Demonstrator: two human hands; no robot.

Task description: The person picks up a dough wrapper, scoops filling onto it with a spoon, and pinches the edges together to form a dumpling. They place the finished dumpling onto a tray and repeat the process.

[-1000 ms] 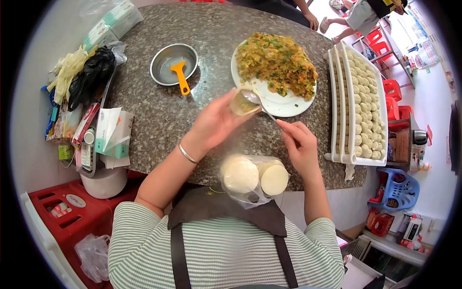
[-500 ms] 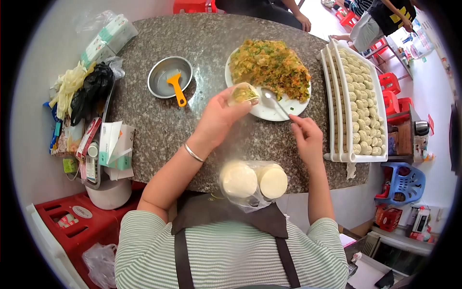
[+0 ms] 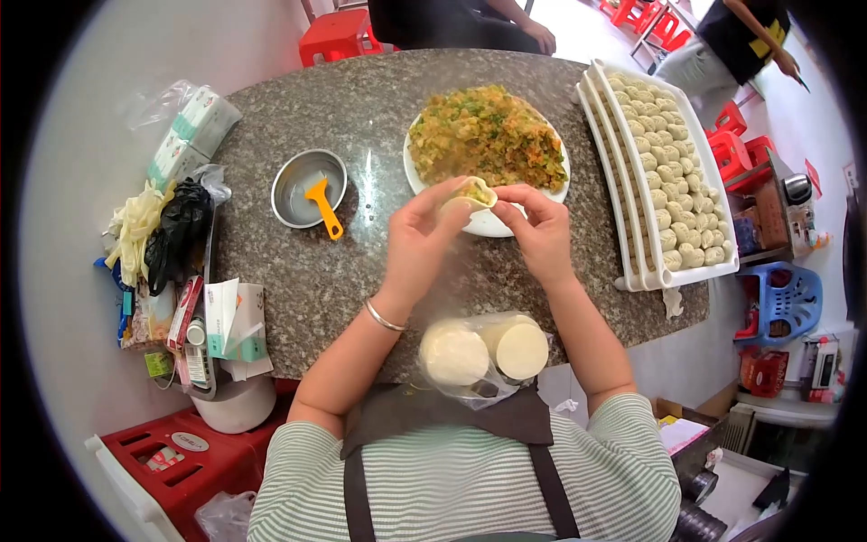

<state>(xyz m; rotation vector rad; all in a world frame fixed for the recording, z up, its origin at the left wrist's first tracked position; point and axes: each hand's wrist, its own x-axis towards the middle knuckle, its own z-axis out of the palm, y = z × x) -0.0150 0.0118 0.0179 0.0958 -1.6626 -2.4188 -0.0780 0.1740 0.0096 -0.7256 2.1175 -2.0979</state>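
Speckled polished stone table [image 3: 298,262], shiny metal bowl [image 3: 291,185], glossy white plate [image 3: 483,221], clear plastic bag [image 3: 483,384]

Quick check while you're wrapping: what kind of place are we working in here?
Likely a small eatery's dumpling prep spot: white trays of finished dumplings, a plate of filling, bagged wrapper stacks on a stone table, and red plastic stools beyond.
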